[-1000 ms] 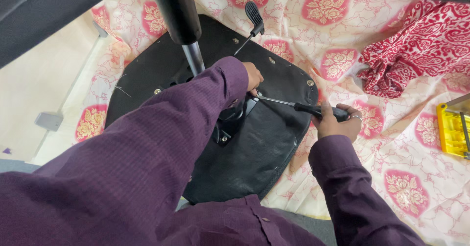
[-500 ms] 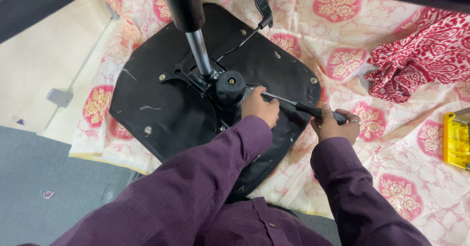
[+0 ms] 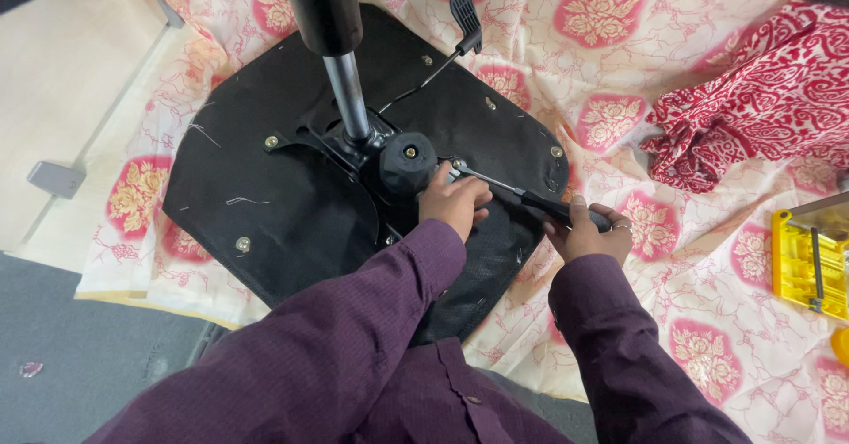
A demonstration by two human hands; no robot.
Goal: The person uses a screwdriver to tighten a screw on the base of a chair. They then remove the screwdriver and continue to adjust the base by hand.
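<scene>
A screwdriver [image 3: 531, 198] is gripped by its black handle in the right hand [image 3: 591, 232], while the left hand [image 3: 455, 201] is closed around the metal shaft near the tip, just beside a round black knob [image 3: 409, 161]. The tip is set against the mechanism at the middle of an upturned black chair seat [image 3: 292, 205], which lies on a floral sheet [image 3: 707, 320] spread over the floor. A red patterned cloth [image 3: 761, 90] is bunched toward the sheet's far right corner, and a yellow case [image 3: 809, 254] sits at its right edge.
</scene>
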